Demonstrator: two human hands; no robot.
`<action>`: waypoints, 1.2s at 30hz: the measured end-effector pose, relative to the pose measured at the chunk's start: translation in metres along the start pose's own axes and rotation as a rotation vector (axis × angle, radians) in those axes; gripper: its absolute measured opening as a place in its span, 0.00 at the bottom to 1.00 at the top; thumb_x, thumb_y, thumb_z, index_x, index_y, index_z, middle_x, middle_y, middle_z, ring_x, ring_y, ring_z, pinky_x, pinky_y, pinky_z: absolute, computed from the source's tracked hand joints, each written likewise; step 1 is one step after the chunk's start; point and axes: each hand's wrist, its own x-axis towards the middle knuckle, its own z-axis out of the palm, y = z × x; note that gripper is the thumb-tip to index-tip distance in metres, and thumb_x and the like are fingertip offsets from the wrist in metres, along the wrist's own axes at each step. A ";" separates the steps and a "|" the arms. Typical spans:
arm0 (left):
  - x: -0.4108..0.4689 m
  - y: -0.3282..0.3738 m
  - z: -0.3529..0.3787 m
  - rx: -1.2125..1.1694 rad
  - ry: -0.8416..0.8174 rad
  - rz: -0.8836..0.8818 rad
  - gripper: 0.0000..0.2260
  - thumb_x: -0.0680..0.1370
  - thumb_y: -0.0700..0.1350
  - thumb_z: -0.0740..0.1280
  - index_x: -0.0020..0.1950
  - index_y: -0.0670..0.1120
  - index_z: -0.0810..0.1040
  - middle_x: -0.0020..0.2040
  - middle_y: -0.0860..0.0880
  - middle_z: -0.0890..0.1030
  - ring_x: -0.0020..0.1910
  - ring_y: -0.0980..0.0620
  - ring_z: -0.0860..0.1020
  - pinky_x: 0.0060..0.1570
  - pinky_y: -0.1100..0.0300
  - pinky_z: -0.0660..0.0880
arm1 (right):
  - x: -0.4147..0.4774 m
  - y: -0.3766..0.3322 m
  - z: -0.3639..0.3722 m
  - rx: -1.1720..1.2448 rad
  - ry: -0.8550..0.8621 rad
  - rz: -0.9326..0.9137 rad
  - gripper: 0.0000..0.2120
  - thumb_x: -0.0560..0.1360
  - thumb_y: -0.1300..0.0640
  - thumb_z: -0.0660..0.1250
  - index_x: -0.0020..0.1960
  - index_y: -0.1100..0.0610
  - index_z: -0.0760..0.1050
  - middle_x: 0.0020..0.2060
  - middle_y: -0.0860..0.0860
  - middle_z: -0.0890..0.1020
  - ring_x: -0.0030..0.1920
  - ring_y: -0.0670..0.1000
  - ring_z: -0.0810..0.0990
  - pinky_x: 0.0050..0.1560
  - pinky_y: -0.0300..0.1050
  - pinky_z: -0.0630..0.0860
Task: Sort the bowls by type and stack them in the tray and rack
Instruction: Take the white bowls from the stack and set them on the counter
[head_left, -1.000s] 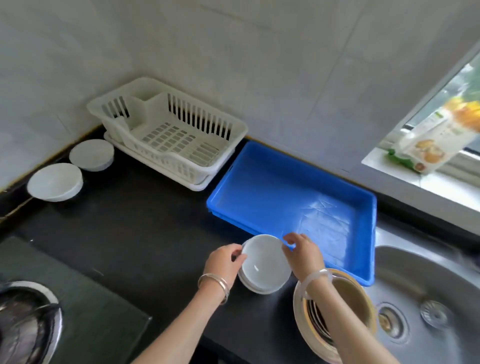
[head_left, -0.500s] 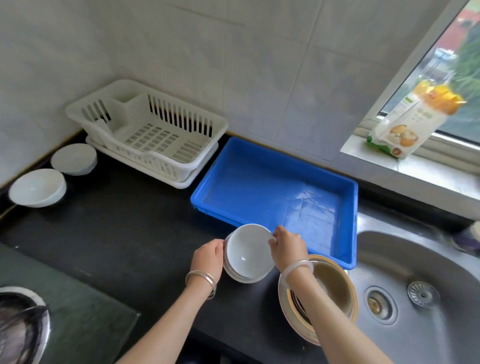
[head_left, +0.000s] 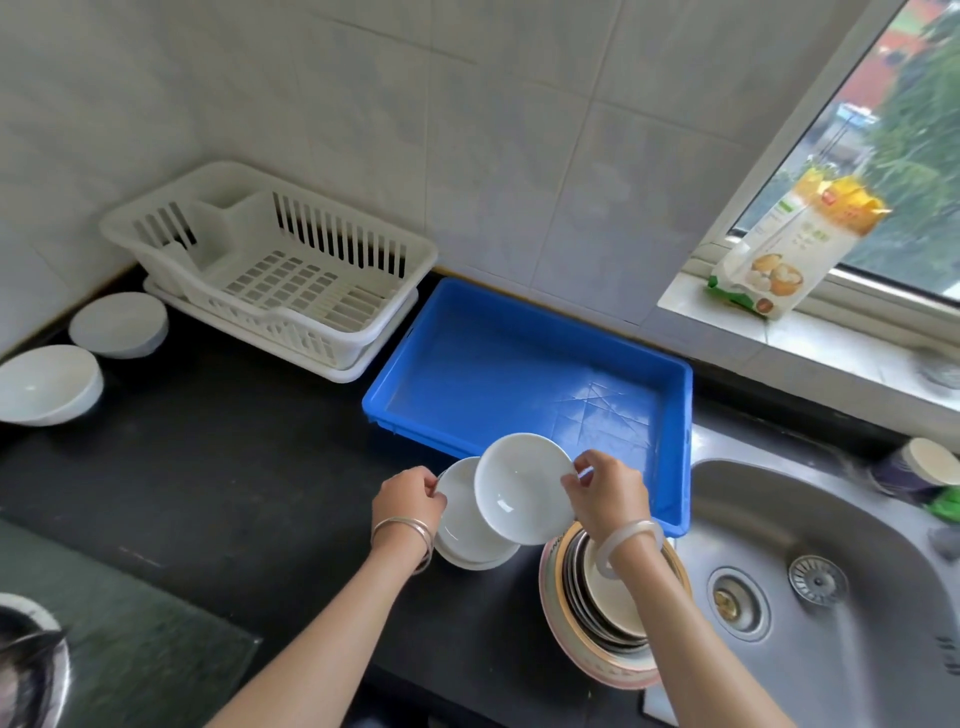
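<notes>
Item: 1 small white bowl (head_left: 522, 488), lower centre of frame, tilted and pinched at its right rim in the grip of the right hand (head_left: 608, 493). It is seen against the near edge of the blue tray (head_left: 519, 312). Below and to its left, a white bowl stack (head_left: 467, 540) on the dark surface (head_left: 208, 467) is held at its left rim by the left hand (head_left: 408, 501); the stack's count cannot be told. A mixed bowl pile (head_left: 597, 623) is partly hidden under the right wrist.

White bowls (head_left: 524, 488), white rack (head_left: 270, 275), blue tray (head_left: 519, 364), black counter (head_left: 208, 467).
</notes>
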 end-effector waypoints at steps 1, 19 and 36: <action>0.001 0.000 -0.002 -0.012 -0.001 0.005 0.03 0.74 0.41 0.64 0.44 0.48 0.78 0.41 0.50 0.80 0.39 0.53 0.77 0.36 0.61 0.71 | -0.001 0.000 -0.001 0.012 -0.009 -0.001 0.07 0.76 0.55 0.64 0.51 0.55 0.78 0.43 0.53 0.83 0.38 0.53 0.75 0.39 0.39 0.66; 0.032 -0.070 -0.124 -0.465 0.249 -0.167 0.06 0.71 0.38 0.67 0.40 0.49 0.79 0.37 0.48 0.83 0.35 0.49 0.82 0.39 0.55 0.82 | 0.028 -0.107 0.016 0.226 -0.135 -0.200 0.05 0.72 0.60 0.66 0.39 0.52 0.77 0.29 0.49 0.80 0.24 0.45 0.80 0.39 0.46 0.82; 0.085 -0.229 -0.192 -0.791 0.615 -0.582 0.06 0.71 0.34 0.66 0.43 0.45 0.77 0.43 0.46 0.80 0.42 0.43 0.80 0.46 0.52 0.80 | 0.066 -0.273 0.206 0.193 -0.486 -0.206 0.07 0.74 0.61 0.64 0.52 0.58 0.74 0.34 0.50 0.76 0.29 0.47 0.78 0.41 0.53 0.83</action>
